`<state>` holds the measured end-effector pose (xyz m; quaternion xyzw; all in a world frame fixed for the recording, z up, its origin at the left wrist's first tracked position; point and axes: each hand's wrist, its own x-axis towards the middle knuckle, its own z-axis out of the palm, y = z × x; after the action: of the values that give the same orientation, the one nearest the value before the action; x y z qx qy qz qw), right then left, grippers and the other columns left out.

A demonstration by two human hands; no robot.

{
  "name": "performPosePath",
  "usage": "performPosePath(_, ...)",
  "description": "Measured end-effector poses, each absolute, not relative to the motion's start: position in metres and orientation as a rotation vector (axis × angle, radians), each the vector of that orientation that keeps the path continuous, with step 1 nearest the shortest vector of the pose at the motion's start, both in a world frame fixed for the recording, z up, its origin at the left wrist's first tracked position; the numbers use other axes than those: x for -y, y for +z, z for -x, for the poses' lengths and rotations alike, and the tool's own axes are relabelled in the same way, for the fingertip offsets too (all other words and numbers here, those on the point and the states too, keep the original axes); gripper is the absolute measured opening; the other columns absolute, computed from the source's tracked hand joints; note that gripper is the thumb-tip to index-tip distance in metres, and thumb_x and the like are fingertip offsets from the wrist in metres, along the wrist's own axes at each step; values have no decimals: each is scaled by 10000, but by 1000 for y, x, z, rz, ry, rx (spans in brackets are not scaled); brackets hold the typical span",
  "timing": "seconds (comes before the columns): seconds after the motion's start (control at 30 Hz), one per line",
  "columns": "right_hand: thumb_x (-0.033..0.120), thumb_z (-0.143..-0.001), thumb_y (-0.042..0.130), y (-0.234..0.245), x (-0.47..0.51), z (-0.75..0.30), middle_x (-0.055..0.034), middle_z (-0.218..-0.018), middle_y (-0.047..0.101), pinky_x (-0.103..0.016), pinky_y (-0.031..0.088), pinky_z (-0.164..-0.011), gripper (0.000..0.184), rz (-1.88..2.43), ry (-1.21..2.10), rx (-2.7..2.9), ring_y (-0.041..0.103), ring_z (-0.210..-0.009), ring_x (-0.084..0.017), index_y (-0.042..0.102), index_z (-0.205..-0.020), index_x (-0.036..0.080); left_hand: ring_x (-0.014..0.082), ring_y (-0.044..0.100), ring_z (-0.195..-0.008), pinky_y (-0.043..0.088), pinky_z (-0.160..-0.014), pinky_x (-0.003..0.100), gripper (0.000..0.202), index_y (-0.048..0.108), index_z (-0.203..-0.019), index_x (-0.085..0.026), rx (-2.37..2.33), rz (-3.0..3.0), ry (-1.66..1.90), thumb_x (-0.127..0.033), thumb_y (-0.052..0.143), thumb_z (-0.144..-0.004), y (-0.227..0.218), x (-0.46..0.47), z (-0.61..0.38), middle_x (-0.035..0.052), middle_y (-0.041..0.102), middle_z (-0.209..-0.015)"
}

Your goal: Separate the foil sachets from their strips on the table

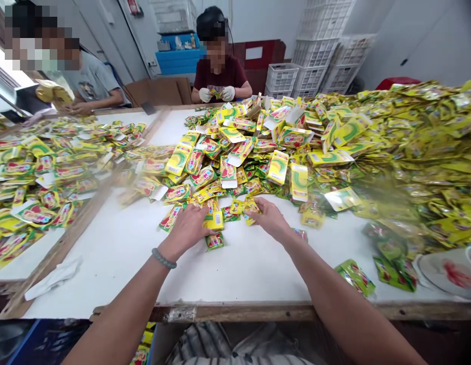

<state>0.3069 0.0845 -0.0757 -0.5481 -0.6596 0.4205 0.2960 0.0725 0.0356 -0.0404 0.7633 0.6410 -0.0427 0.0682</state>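
My left hand [186, 226] is at the front of the heap, its fingers and thumb closed around a small yellow carton [214, 220]. Just below that carton lies a green packet [214, 241] on the white table top. My right hand [272, 219] pinches a small shiny yellow packet [251, 208] between thumb and fingers. Between the two hands another green packet [231, 213] lies flat. Right in front of both hands is a pile of printed yellow and green cartons [228, 172], some with open white flaps.
A large mound of yellow packets [421, 152] fills the right side. A white cup [450, 271] stands near the front right edge beside green packets [355, 276]. A wooden strip [73, 238] divides off more cartons at left. Two people work across the table; white crates [315, 56] stand behind.
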Motion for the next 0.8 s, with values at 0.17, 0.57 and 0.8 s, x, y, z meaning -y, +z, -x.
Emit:
performPosePath(0.17,275,-805,565,-64,-84,-311,-24,-905,683,-308,414,-757,172,1499,986,1861,588,-847,-207,637,-948,216,332,578,-1099,454,-884,398,713,468,-1373,-180,-2028,-2175,201,-521,636,-770,-40,-36,-71,140,638,-1209)
performPosePath(0.57,275,-779,608,-62,-84,-313,-64,-1015,687,-298,430,-729,313,1480,1036,1806,592,-852,-202,623,-1081,194,241,644,-709,394,-608,297,431,632,-1174,-168,-2221,-1737,328,-379,514,-818,-30,-50,-70,17,664,-647)
performPosePath(0.8,274,-846,524,-54,-90,-322,-33,-917,667,-275,393,-659,311,1591,843,1834,556,-712,-179,599,-1141,210,266,623,-866,415,-731,337,284,703,-893,-174,-2025,-2285,207,-331,468,-874,-18,-67,-100,106,691,-880)
